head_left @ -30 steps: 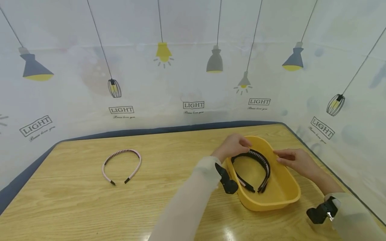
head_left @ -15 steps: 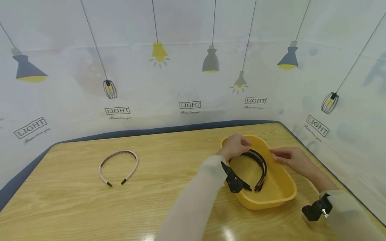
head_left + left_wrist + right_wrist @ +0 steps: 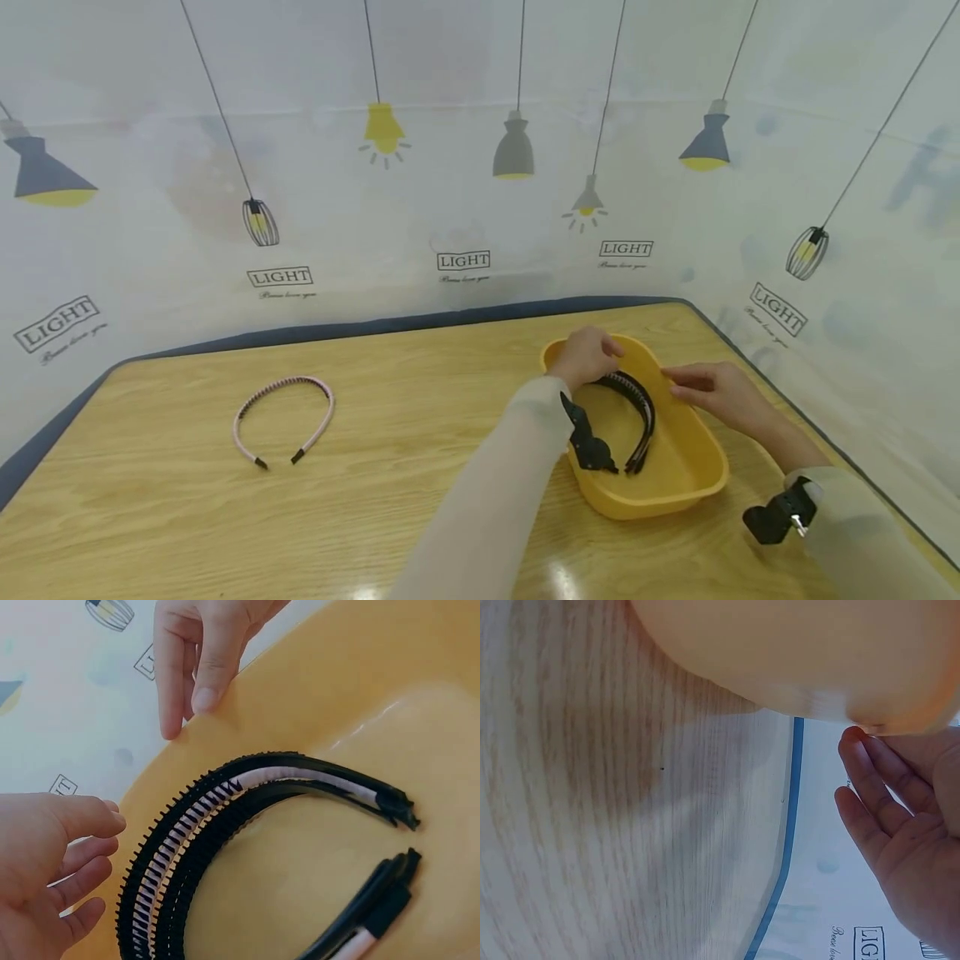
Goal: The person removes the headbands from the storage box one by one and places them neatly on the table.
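In the head view a yellow plastic basin (image 3: 693, 454) stands on the right of the table. Inside it lie black and pink-and-black headbands (image 3: 172, 847), nested together with their ends side by side. My left hand (image 3: 587, 357) is over the basin's far left part, beside the headbands' curved top. Its fingers are loosely bent with nothing between them in the left wrist view. My right hand (image 3: 723, 396) pinches the basin's right rim, thumb on the inner side and fingers outside. A pink headband (image 3: 326, 408) with a dark toothed inner side lies alone on the left.
The wooden table (image 3: 405, 417) has a dark blue border along its back edge. Behind it hangs a pale backdrop (image 3: 420, 208) printed with lamps, wrapping round to the right side close to my right hand.
The head view has turned slightly right, so everything appears further left. My left hand and wrist have shifted a little right over the basin. My right hand keeps its pinch on the rim.
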### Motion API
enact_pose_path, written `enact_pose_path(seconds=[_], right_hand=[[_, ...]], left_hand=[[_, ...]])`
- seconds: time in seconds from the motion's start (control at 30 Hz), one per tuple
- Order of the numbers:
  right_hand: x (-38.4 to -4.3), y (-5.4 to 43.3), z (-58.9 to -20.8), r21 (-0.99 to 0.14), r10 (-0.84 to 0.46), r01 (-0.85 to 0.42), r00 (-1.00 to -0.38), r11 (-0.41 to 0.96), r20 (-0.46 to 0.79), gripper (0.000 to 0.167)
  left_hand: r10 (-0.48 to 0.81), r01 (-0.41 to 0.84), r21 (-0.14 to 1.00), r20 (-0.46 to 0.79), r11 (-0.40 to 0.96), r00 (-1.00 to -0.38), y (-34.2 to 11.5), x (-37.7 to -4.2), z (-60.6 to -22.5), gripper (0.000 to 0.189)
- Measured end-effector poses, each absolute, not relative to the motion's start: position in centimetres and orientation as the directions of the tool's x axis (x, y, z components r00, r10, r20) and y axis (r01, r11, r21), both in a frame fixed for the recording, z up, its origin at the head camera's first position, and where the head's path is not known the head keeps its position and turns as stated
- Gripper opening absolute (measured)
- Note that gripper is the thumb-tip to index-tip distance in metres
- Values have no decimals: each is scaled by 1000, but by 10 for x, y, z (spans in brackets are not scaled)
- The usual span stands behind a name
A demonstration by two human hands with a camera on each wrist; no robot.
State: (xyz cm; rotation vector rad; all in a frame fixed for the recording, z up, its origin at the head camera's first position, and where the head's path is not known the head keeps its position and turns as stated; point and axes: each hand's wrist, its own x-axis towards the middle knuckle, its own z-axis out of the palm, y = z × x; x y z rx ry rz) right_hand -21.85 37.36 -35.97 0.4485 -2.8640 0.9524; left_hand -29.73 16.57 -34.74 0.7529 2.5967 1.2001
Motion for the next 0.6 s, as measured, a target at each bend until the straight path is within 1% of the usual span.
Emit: enact_pose_path(seconds=[0.13,0.3,0.43,0.57,0.6], right_hand=[[-219,374,-361,-580,-245,-299,-954,758,172,35],[-219,373,-360,-588,-249,-301,-953,751,171,35],[-220,375,-361,-599,-253,-303,-953,741,168,35],[-220,377,-363,-612,-268,-334,-942,716,201,37],[-220,378,-363,-617,-276,-355,-935,703,223,35]], left_hand=[[512,355,747,22,563,-859,165,-300,-348,20],[528,351,741,-5,572,-849,161,-299,-350,22],[528,333,755,-21,565,-849,159,-297,-351,23],[516,311,758,-40,573,-855,160,-297,-353,24],[517,310,757,-43,575,-855,160,-297,-353,25]])
